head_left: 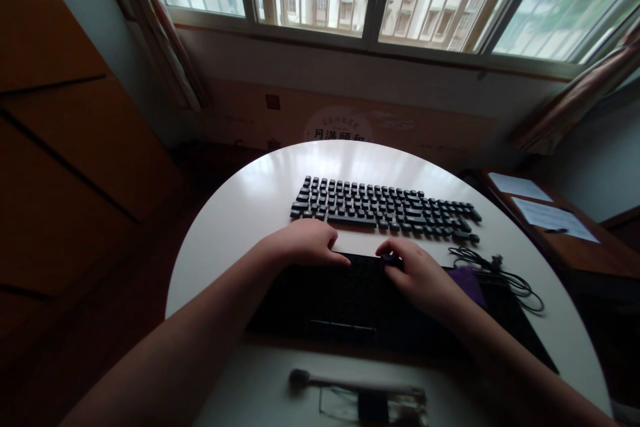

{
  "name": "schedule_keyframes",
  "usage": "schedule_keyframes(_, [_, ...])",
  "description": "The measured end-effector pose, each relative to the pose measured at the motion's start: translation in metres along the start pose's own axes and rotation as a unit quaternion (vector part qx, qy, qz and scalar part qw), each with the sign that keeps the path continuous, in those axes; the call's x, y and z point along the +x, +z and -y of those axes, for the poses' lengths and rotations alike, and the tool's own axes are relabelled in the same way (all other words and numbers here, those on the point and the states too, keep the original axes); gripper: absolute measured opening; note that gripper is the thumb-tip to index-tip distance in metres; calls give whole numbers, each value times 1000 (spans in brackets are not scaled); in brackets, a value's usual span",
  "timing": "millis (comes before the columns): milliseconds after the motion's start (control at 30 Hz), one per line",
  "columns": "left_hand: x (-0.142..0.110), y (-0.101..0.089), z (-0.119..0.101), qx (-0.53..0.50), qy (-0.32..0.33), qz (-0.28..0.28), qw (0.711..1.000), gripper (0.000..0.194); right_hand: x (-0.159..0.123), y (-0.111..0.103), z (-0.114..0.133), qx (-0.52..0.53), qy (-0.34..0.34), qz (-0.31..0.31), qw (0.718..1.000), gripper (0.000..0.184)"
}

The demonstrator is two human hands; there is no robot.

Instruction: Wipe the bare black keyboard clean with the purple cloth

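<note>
Across the lower middle of the table lies a black keyboard base (340, 307) with its keycaps off. At its upper left edge, my left hand (307, 243) is closed, thumb over the edge and fingers curled beyond it. My right hand (413, 267) pinches a small dark piece (391, 260) over the upper edge; its kind cannot be made out. Beyond both hands, loose black keycaps (370, 203) are laid out in keyboard order. A purple cloth (469, 285) lies partly hidden behind my right forearm.
A black cable (517, 283) is coiled on the right of the round white table (215, 233). Near the front lie a blurred brush (300, 379) and a wire tool (330, 401). Papers (555, 217) rest on a wooden side table at right. Windows stand ahead.
</note>
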State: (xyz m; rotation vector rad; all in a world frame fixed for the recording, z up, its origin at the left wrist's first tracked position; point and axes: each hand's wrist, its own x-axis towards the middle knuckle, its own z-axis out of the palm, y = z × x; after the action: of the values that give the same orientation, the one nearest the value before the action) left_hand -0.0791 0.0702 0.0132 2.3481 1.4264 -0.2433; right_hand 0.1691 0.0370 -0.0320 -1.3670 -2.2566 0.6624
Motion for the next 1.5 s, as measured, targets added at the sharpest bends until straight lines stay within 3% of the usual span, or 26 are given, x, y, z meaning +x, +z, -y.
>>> schedule_keyframes(133, [0, -1, 0, -4, -3, 7, 1000, 55, -9, -20, -4, 7, -26, -115, 993, 12])
schedule_keyframes(267, [-2, -2, -1, -9, -6, 12, 1000, 54, -24, -50, -3, 57, -3, -268, 962, 12])
schedule_keyframes(333, [-2, -2, -1, -11, -7, 14, 1000, 54, -32, -61, 1, 38, -4, -314, 948, 13])
schedule_keyframes(400, [-2, -2, 0, -11, -6, 16, 1000, 55, -38, -67, 5, 8, -2, -301, 954, 16])
schedule_keyframes(533, [-1, -2, 0, -6, -5, 12, 1000, 55, -37, -63, 9, -25, -33, -152, 988, 20])
schedule_keyframes(600, [0, -2, 0, -4, -6, 14, 1000, 55, -32, -55, 7, -44, -44, -112, 992, 20])
schedule_keyframes(900, [0, -1, 0, -4, -7, 11, 1000, 55, -14, -19, 2, -69, -33, -71, 995, 25])
schedule_keyframes(1033, [1, 0, 1, -3, -2, 3, 1000, 54, -15, -20, 8, -53, -53, -30, 997, 7])
schedule_keyframes(1133, [0, -1, 1, -4, -3, 9, 1000, 54, -18, -30, 7, -39, -54, -55, 996, 16])
schedule_keyframes(1300, [-2, -3, 3, -11, 4, 11, 1000, 49, -23, -49, -3, -17, -36, -170, 985, 8])
schedule_keyframes(1500, [-3, -7, 1, -34, -7, 23, 999, 59, -22, -54, -8, 4, -55, -257, 965, 14])
